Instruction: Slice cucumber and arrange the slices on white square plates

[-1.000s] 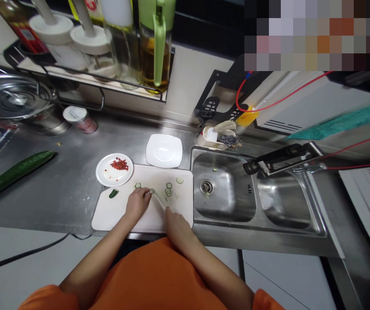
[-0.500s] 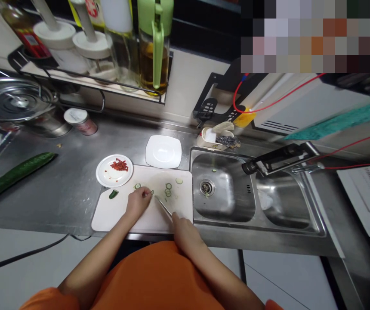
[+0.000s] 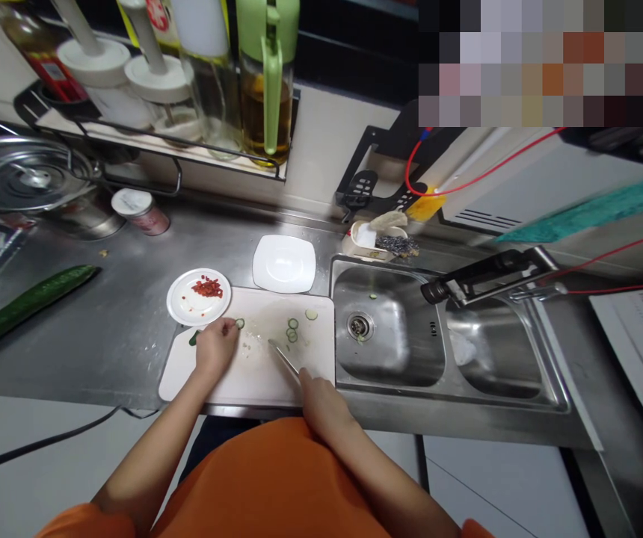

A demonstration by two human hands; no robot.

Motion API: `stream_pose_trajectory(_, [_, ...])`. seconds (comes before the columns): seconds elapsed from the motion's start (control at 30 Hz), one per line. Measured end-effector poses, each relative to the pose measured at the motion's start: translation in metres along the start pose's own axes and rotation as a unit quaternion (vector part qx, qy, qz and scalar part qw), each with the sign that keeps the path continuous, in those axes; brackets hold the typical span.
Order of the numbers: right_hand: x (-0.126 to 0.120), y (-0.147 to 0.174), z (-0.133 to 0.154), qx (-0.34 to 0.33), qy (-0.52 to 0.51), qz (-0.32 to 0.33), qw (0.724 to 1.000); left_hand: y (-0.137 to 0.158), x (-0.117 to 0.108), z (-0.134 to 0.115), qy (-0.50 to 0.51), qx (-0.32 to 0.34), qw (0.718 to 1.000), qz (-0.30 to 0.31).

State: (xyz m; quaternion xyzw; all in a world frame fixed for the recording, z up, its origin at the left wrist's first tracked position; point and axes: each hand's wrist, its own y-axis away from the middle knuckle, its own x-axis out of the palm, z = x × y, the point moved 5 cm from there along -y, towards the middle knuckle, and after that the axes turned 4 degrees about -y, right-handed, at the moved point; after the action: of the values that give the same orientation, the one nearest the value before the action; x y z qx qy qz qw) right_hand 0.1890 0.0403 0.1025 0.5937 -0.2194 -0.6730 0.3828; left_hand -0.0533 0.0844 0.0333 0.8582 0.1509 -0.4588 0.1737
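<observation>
Leftward across the cutting board (image 3: 265, 390) the left hand (image 3: 216, 350) has shifted since half a second ago, from near the board's middle to its left part, while the right hand (image 3: 324, 403) has stayed put. Palm down, the right hand sits at the board's near right corner, its forearm slanting forward and leftward, fingers wrapped round the knife (image 3: 286, 359), whose blade points toward the board's middle. Farther over the board, the left hand is bent inward at the wrist, fingers curled and drawn together at a cucumber ring (image 3: 239, 323); whether they grip it, I cannot tell. Just left of that hand, partly hidden, lies a cucumber end (image 3: 193, 338); right of the board's middle lie thin cucumber rings (image 3: 292, 329) and a pale slice (image 3: 311, 314). On the counter (image 3: 102, 351) left of the board rests a long cucumber (image 3: 30, 310). At the board's far left corner is a round plate (image 3: 190, 314) with red pieces (image 3: 208, 287); behind its far edge, a square dish (image 3: 284, 263).
</observation>
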Motion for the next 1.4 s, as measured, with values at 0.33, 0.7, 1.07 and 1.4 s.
stream_pose_trajectory(0.33, [-0.003, 0.002, -0.002, 0.003, 0.008, -0.004, 1.000, -0.005, 0.034, -0.088, 0.025, 0.218, 0.950, 0.224])
stream_pose_trajectory(0.7, [0.004, -0.001, -0.005, 0.007, -0.009, -0.002, 1.000, -0.004, 0.074, -0.120, -0.145, 0.176, 0.919, 0.322])
stream_pose_trajectory(1.07, [0.003, -0.001, -0.004, 0.011, -0.003, 0.002, 1.000, 0.000, 0.072, -0.124, -0.084, 0.178, 0.923, 0.331])
stream_pose_trajectory(1.4, [0.004, -0.003, -0.008, 0.001, -0.004, 0.002, 1.000, -0.018, 0.030, -0.074, -0.043, 0.106, 0.959, 0.260])
